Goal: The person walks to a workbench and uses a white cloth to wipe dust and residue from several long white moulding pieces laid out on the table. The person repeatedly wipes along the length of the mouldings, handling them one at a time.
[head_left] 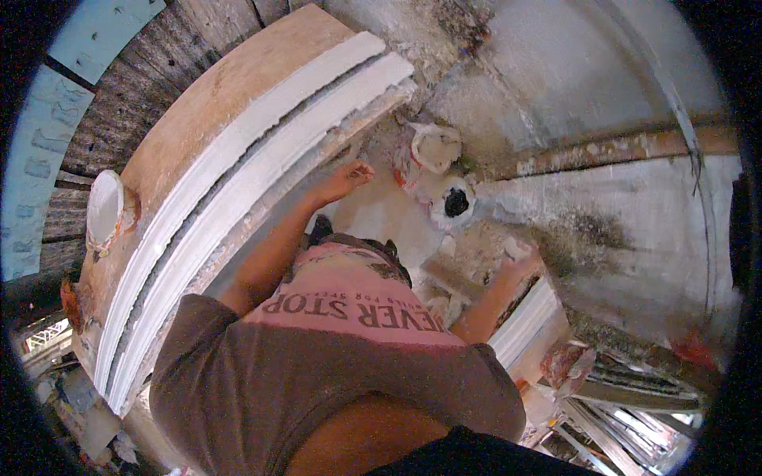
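My left hand (348, 181) is held out over the floor beside the long bench, its fingers loosely bent and apart, holding nothing. Nearest to it are two long white plaster-like strips (238, 159), ridged lengthwise, which lie side by side on the brown bench top (230, 79) with a dark gap between them. On the other side of me my right hand (520, 266) is closed around a small whitish piece (517, 248); its exact kind cannot be made out. Below that hand a shorter white strip (524, 321) lies on a second bench.
A white tub (107, 210) stands at the bench's left edge. On the floor ahead are a pale bag-like container (436, 148) and a white bucket (439, 214) with a dark inside. A stained wall (619, 214) rises at right; long pale pieces (627, 432) lie at lower right.
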Demonstrator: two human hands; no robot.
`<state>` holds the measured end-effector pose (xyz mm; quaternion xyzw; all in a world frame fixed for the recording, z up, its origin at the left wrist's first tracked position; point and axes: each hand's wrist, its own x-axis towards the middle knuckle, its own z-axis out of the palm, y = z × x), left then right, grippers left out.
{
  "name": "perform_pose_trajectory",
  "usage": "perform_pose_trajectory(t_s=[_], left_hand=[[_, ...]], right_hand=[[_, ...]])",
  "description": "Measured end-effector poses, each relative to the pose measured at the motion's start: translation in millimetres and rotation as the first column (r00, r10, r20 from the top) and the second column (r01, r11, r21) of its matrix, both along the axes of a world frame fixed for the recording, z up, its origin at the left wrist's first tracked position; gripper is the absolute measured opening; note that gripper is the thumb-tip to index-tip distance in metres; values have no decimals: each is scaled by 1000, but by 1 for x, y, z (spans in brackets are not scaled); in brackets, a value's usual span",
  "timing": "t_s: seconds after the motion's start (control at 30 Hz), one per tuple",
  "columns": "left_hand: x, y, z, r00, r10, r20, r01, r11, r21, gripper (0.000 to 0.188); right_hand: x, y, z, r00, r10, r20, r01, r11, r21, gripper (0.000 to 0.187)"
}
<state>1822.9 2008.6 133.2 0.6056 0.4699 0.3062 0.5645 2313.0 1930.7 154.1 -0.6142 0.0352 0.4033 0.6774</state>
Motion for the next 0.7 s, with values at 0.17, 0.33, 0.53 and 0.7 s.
perform_pose_trajectory(t_s=[0.17, 0.33, 0.53, 0.7], left_hand=[[-66, 56, 31, 975, 217, 48, -207, 967, -149, 30], [-119, 85, 41, 891, 413, 188, -381, 906, -183, 27], [-153, 115, 51, 742, 661, 107, -622, 740, -257, 24], [-171, 129, 48, 642, 766, 35, -724, 620, -302, 22]], right_hand=[[-118, 166, 41, 987, 149, 66, -162, 949, 272, 27], [-175, 293, 41, 894, 271, -357, -113, 907, 406, 29], [-227, 424, -38, 617, 640, -459, -344, 743, 574, 45], [-294, 521, -65, 390, 839, 380, -908, 420, 4, 55]])
